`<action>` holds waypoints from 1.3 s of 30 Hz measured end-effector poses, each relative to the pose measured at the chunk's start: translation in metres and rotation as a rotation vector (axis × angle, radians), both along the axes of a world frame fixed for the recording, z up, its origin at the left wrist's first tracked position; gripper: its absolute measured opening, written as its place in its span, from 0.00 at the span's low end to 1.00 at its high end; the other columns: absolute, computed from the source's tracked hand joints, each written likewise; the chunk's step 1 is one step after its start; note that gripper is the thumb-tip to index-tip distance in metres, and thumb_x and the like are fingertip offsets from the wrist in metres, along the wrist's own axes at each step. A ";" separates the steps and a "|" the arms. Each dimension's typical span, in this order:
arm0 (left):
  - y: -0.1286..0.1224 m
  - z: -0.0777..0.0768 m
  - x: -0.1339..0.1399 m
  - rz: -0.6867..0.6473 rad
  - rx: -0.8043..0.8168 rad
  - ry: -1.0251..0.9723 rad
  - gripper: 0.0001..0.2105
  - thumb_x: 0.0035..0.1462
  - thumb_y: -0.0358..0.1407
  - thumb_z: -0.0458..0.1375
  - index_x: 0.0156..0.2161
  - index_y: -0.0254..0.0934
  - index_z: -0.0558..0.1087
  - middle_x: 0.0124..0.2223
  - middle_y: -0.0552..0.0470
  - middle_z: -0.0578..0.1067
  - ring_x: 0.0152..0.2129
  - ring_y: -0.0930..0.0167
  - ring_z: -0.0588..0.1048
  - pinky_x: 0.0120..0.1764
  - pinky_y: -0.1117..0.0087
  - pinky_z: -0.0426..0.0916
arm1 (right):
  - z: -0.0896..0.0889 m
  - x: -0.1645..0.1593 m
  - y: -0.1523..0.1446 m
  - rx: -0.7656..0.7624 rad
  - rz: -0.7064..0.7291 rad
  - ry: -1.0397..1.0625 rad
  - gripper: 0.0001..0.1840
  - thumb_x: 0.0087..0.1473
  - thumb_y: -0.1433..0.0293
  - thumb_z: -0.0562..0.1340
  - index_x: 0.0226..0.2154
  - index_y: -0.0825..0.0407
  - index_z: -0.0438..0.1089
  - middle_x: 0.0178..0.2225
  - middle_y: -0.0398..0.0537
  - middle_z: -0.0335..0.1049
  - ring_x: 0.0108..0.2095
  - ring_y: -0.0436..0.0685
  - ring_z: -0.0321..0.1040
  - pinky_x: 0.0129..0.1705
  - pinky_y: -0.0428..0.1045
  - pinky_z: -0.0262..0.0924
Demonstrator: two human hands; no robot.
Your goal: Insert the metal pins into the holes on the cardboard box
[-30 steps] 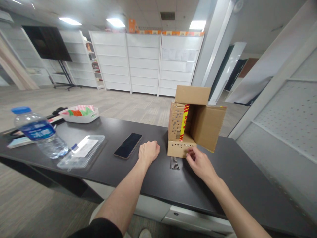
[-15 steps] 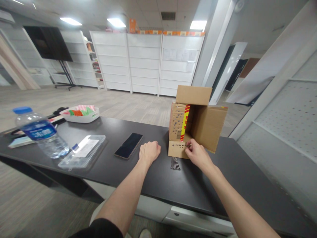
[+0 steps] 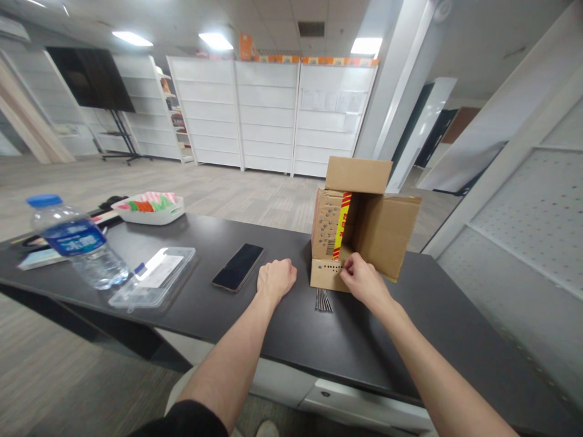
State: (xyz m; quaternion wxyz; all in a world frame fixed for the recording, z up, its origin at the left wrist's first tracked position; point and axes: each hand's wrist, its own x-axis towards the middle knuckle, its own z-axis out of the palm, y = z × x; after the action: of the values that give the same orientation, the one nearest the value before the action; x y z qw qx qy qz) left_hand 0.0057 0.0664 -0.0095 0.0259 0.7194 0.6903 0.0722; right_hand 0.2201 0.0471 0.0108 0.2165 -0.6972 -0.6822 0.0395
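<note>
Cardboard box [image 3: 367, 221]: upright on black desk [image 3: 291, 331], opened toward viewer, with flaps spread. Apparently done: row of dark dots [image 3: 331, 267] across lower flap [image 3: 324, 280], too small to tell holes from heads. Apparently remaining: fan of slender metallic pins [image 3: 323, 301], loose on desk just before flap. Right hand [image 3: 367, 284] at lower flap, with thumb and fingertips drawn together; cannot tell what, if anything, pinched. Left hand [image 3: 276, 279] curled into loose fist near box, nothing visible in grip. Matt brown board; yellow-red printed tape [image 3: 342, 227].

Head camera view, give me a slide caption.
Right hand at the front flap of an open cardboard box; left hand curled near a phone.
</note>
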 end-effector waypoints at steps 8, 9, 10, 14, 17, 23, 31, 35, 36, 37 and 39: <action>0.001 -0.001 0.001 0.012 0.002 0.006 0.19 0.58 0.39 0.43 0.39 0.37 0.75 0.37 0.40 0.77 0.36 0.60 0.77 0.38 0.64 0.67 | 0.009 -0.002 -0.002 0.049 0.027 0.014 0.03 0.49 0.71 0.57 0.28 0.49 0.59 0.26 0.46 0.68 0.28 0.54 0.64 0.28 0.46 0.49; 0.001 -0.001 0.001 0.010 0.005 0.005 0.19 0.58 0.39 0.42 0.39 0.37 0.75 0.37 0.40 0.77 0.36 0.60 0.77 0.38 0.64 0.67 | 0.012 -0.002 -0.004 0.054 0.027 0.019 0.04 0.49 0.72 0.57 0.28 0.49 0.58 0.26 0.45 0.68 0.27 0.54 0.64 0.28 0.46 0.49; 0.001 -0.001 0.001 0.005 0.009 0.003 0.19 0.58 0.40 0.42 0.39 0.38 0.75 0.37 0.41 0.77 0.36 0.60 0.77 0.38 0.64 0.67 | 0.014 -0.003 -0.006 0.058 0.029 0.025 0.04 0.49 0.72 0.57 0.27 0.49 0.58 0.26 0.45 0.67 0.27 0.54 0.63 0.28 0.46 0.49; 0.001 -0.001 0.000 0.000 0.008 -0.003 0.19 0.58 0.39 0.42 0.39 0.38 0.75 0.37 0.40 0.78 0.36 0.60 0.77 0.38 0.63 0.67 | 0.020 -0.003 -0.015 0.081 0.059 0.064 0.04 0.48 0.73 0.56 0.27 0.49 0.58 0.26 0.43 0.66 0.25 0.52 0.62 0.28 0.46 0.50; 0.001 -0.002 0.000 0.008 -0.010 -0.010 0.19 0.59 0.40 0.42 0.40 0.37 0.75 0.38 0.39 0.77 0.37 0.60 0.76 0.40 0.63 0.66 | 0.015 0.001 -0.024 0.105 0.139 0.097 0.02 0.48 0.72 0.56 0.28 0.49 0.59 0.27 0.43 0.65 0.25 0.51 0.60 0.27 0.46 0.50; 0.003 -0.004 0.000 0.007 -0.002 -0.009 0.19 0.59 0.39 0.43 0.40 0.37 0.75 0.38 0.40 0.78 0.37 0.60 0.77 0.40 0.63 0.67 | -0.010 0.005 -0.047 0.117 0.378 0.152 0.03 0.54 0.70 0.54 0.29 0.50 0.60 0.27 0.44 0.65 0.28 0.53 0.61 0.31 0.47 0.54; 0.002 -0.004 -0.001 0.006 0.010 0.005 0.19 0.59 0.39 0.42 0.40 0.37 0.75 0.38 0.40 0.78 0.37 0.60 0.77 0.40 0.63 0.67 | -0.028 0.006 -0.072 0.007 0.501 0.197 0.03 0.56 0.73 0.54 0.31 0.50 0.61 0.31 0.45 0.65 0.31 0.53 0.63 0.34 0.48 0.57; 0.002 -0.004 -0.001 -0.001 0.011 0.009 0.19 0.59 0.39 0.43 0.39 0.37 0.75 0.37 0.41 0.78 0.36 0.60 0.77 0.38 0.63 0.67 | -0.029 0.006 -0.075 -0.022 0.515 0.187 0.04 0.56 0.73 0.53 0.31 0.50 0.61 0.32 0.45 0.64 0.32 0.53 0.62 0.35 0.48 0.56; 0.002 -0.003 -0.001 -0.001 0.011 0.010 0.19 0.58 0.39 0.43 0.39 0.37 0.75 0.37 0.41 0.78 0.36 0.60 0.77 0.38 0.63 0.67 | -0.028 0.006 -0.075 -0.026 0.518 0.181 0.05 0.56 0.73 0.52 0.31 0.50 0.61 0.32 0.45 0.64 0.32 0.53 0.62 0.35 0.48 0.56; 0.002 -0.004 -0.001 -0.001 0.014 0.011 0.19 0.58 0.39 0.43 0.39 0.37 0.75 0.37 0.41 0.78 0.36 0.60 0.77 0.38 0.63 0.67 | -0.028 0.006 -0.075 -0.027 0.520 0.175 0.05 0.56 0.73 0.52 0.31 0.50 0.61 0.32 0.45 0.63 0.32 0.53 0.61 0.35 0.48 0.56; 0.002 -0.004 -0.001 -0.001 0.021 0.014 0.18 0.58 0.39 0.43 0.38 0.37 0.75 0.36 0.41 0.78 0.35 0.60 0.77 0.37 0.64 0.67 | -0.027 0.005 -0.075 -0.028 0.527 0.168 0.05 0.56 0.74 0.52 0.31 0.50 0.61 0.31 0.45 0.63 0.32 0.53 0.61 0.36 0.48 0.56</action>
State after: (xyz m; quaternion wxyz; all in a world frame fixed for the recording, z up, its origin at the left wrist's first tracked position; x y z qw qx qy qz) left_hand 0.0052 0.0688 -0.0134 0.0133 0.7204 0.6894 0.0744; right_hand 0.2252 -0.0281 -0.0167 0.2449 -0.4930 -0.8190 0.1617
